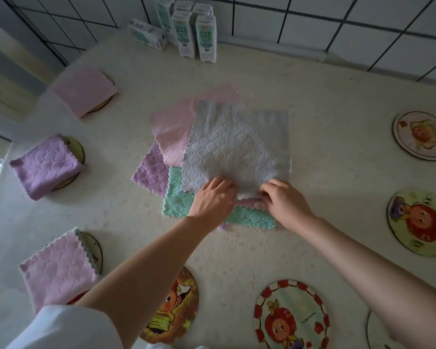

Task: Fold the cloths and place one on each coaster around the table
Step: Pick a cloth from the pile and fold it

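Both hands work the near edge of the grey cloth (237, 142), which tops a loose pile in the middle of the table (337, 122). Left hand (213, 197) has curled fingers pinching the hem. Right hand (285, 202), just beside it, does the same and bunches the fabric. Beneath lie a pink cloth (174, 127), a purple cloth (151, 170) and a teal cloth (176, 200), overlapping. On the left, a folded pink cloth (83, 90), folded purple cloth (44, 166) and folded lilac cloth (58, 268) each sit on a coaster (76, 149). Bare cartoon coasters (291, 316) lie along the near and right sides. Milk cartons (186, 34) stand at the far edge.
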Tool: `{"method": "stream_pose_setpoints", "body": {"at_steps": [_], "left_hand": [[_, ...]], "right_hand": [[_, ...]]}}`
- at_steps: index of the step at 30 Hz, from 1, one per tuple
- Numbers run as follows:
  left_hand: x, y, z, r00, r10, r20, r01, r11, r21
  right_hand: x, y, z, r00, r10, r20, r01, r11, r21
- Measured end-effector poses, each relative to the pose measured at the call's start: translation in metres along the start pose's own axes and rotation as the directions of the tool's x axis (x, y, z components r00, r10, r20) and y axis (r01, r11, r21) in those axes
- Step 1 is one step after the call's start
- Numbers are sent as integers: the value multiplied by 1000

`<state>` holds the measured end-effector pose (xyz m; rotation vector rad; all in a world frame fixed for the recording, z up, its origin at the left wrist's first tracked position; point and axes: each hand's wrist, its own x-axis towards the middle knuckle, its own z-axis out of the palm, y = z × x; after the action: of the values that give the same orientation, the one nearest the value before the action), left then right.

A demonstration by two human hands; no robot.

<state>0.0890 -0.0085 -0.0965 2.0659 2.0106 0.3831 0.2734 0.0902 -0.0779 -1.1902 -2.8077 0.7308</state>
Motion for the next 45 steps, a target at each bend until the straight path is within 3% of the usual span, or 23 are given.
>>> {"method": "stream_pose_setpoints", "body": {"at_steps": [4, 8, 11, 16, 21, 26, 28, 31, 37, 45], "left_hand": [[10, -2, -5, 998, -52, 31, 53, 998, -28], [21, -15, -17, 991, -110, -70, 97, 982, -161], [24, -43, -26, 987, -114, -116, 96, 984, -149], [30, -78, -61, 994, -107, -1, 107, 991, -78], [62, -98, -108, 980, -165, 109, 170, 985, -33], [81, -76, -158, 973, -210, -98, 191, 966, -174], [75, -64, -170, 951, -239, -193, 193, 954, -231], [53, -45, -178, 920, -189, -343, 112, 966, -232], [-37, -7, -157, 907, -30, -419, -35, 988, -148], [-176, 30, -85, 959, -68, -275, 35, 991, -126]], "right_hand": [[6, -8, -24, 985, -96, -144, 105, 993, 58], [21, -4, -40, 984, -102, -145, 117, 988, 100], [34, 8, -53, 988, -123, -94, 135, 982, 131], [51, 34, -81, 993, -105, 53, 101, 992, 70], [72, 38, -117, 992, -125, 28, 126, 992, -17], [70, 25, -152, 952, -213, -221, 190, 974, -120], [53, 14, -161, 915, -192, -355, 166, 981, -102], [17, -7, -168, 895, -138, -425, 157, 988, 10], [-70, -20, -138, 925, -171, -338, 189, 982, 19], [-182, -13, -41, 970, -208, -125, 211, 977, 12]]}}
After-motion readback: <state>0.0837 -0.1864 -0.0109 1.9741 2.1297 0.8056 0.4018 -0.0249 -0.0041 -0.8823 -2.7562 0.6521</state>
